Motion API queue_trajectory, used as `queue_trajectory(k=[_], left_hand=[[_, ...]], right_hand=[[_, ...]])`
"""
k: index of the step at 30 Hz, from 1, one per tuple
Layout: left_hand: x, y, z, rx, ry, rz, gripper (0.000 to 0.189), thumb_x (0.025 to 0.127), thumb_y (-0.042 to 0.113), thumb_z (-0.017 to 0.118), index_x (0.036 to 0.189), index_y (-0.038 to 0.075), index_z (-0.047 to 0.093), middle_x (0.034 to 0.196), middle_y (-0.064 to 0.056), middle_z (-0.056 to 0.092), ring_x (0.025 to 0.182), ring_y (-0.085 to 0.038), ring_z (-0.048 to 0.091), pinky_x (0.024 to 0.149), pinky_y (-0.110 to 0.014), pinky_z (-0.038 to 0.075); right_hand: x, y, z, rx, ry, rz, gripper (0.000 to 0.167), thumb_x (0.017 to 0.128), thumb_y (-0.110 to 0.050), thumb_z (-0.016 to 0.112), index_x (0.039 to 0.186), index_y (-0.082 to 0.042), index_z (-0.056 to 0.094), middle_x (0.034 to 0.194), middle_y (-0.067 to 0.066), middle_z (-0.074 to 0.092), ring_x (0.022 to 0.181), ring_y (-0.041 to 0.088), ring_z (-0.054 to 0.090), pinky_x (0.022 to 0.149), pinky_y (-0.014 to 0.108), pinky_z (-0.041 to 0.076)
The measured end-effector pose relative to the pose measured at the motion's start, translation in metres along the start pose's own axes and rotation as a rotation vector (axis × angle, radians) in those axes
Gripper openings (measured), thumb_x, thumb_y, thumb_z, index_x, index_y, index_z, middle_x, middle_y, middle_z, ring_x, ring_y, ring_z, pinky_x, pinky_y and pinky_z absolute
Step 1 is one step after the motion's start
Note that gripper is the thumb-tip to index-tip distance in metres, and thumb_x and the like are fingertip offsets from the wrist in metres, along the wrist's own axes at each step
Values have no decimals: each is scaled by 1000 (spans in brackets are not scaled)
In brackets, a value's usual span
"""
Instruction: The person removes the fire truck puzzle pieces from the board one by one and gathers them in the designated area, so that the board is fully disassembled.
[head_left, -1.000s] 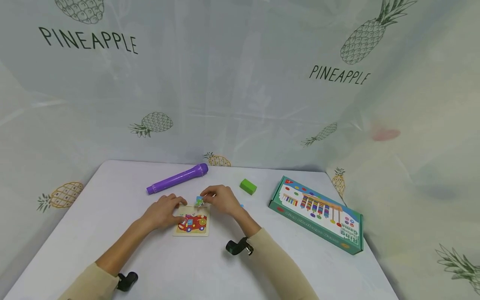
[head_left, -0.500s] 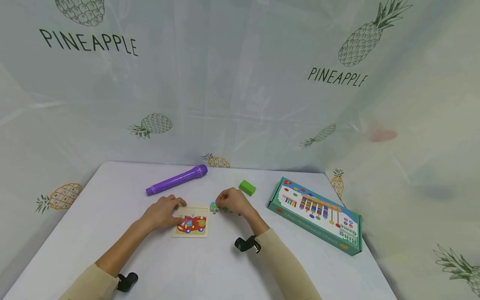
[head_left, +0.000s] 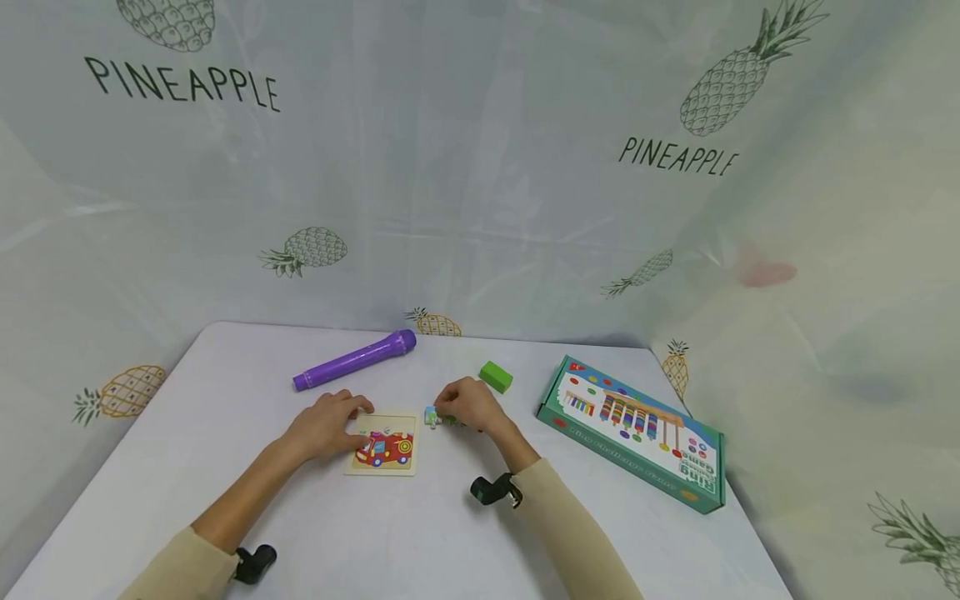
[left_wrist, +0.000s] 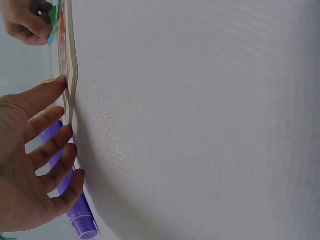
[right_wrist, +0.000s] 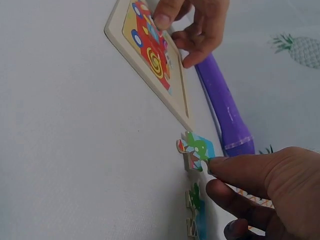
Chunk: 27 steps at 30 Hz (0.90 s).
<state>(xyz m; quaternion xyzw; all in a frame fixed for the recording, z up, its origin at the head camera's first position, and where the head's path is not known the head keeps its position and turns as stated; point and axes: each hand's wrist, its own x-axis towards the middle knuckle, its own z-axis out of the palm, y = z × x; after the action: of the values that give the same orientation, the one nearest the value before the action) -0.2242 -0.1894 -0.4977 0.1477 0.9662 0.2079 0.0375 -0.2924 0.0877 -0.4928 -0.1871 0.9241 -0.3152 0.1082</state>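
Observation:
A wooden puzzle board [head_left: 381,470] with a red fire truck picture lies flat on the white table; a strip along its far side shows bare wood. My left hand [head_left: 324,427] rests at its left side, thumb on the picture and index finger near the far corner, fingers fairly straight. To the right of the board, my right hand [head_left: 471,403] pinches a small blue and green puzzle piece [right_wrist: 199,146] between thumb and index finger, close over the table. Another green and blue puzzle piece [right_wrist: 200,215] lies beside it in the right wrist view, just under the fingers.
Behind the board lies a purple toy microphone [head_left: 354,360]. A green block [head_left: 496,377] sits beyond my right hand. Farther right is a green ring game box [head_left: 633,433]. A pineapple-print curtain [head_left: 480,208] hangs behind the table.
My right hand has moved with the puzzle piece from over the board's far edge to the table at its right, then stayed nearly still. My left hand has not moved.

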Motion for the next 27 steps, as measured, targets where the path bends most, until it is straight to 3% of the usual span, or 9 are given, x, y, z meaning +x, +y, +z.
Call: queue_trajectory(k=[8, 27], left_hand=[[-1, 0, -1, -8, -8, -4, 49, 80, 33, 84, 122, 14, 67, 104, -3, 61, 97, -25, 54, 80, -49, 52], [0, 0, 0, -5, -7, 3, 49, 79, 33, 84, 121, 15, 68, 103, -4, 61, 97, -25, 54, 80, -49, 52]], right_hand=[[-2, 0, 1, -4, -7, 21, 8, 92, -22, 73, 91, -16, 78, 79, -8, 69, 65, 10, 55, 54, 25, 44], [-1, -1, 1, -28, -21, 27, 9, 94, -22, 72, 93, -15, 77, 82, -8, 68, 70, 9, 56, 60, 25, 45]])
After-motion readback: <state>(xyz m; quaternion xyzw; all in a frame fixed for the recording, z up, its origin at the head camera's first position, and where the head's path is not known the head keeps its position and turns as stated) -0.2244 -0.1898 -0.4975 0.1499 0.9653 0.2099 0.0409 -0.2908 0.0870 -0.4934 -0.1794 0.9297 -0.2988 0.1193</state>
